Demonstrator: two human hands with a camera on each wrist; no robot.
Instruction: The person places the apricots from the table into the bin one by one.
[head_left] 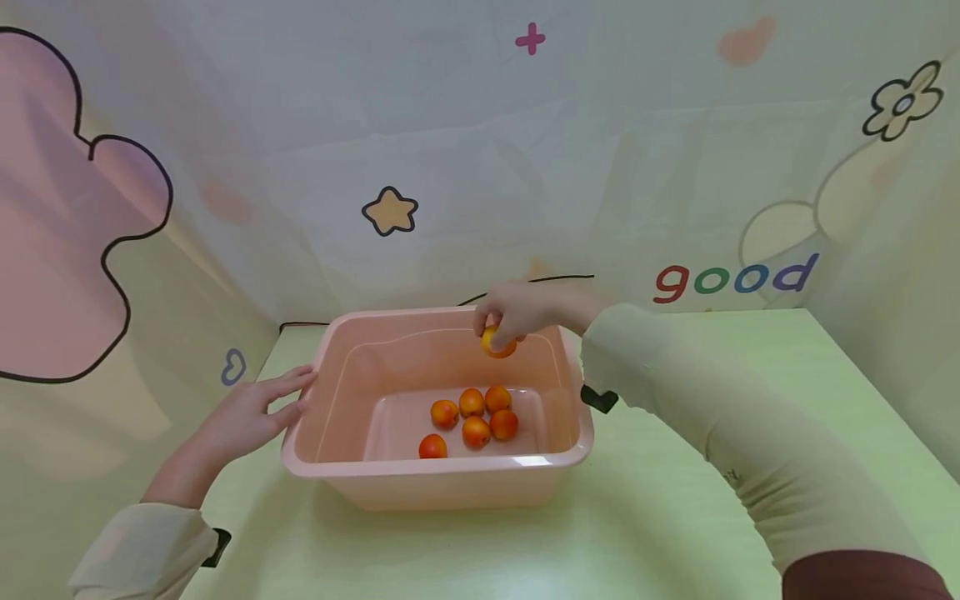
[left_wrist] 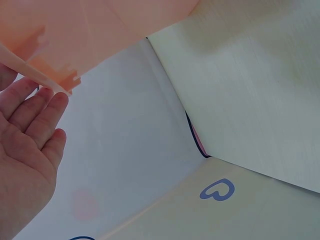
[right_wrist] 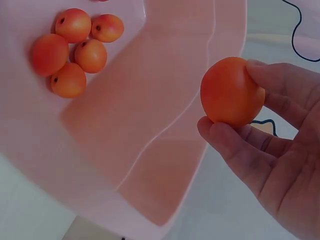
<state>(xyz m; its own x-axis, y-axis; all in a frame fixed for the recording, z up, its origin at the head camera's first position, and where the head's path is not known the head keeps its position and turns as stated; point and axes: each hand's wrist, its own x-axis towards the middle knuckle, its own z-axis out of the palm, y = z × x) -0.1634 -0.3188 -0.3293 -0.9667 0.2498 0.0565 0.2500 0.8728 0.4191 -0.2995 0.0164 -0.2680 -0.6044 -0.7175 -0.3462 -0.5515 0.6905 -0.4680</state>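
Observation:
A pink plastic tub (head_left: 450, 492) stands on the table, and several orange-red apricots (head_left: 476, 432) lie loose on its floor. My right hand (head_left: 521, 307) is over the tub's back right part and pinches one apricot (right_wrist: 233, 92) between thumb and fingers. In the head view this held apricot (head_left: 498, 342) hangs well above the others, inside the tub's outline. At the tub's left side my left hand (head_left: 251, 412) touches the rim with its fingers nearly straight. The left wrist view shows that hand (left_wrist: 30, 150) from the palm side, fingertips at the rim's edge.
The light green tabletop (head_left: 712, 500) extends around the tub. Close behind it rises a pale printed backdrop (head_left: 480, 167) with a star, a heart and the word "good". More backdrop encloses the left and right sides.

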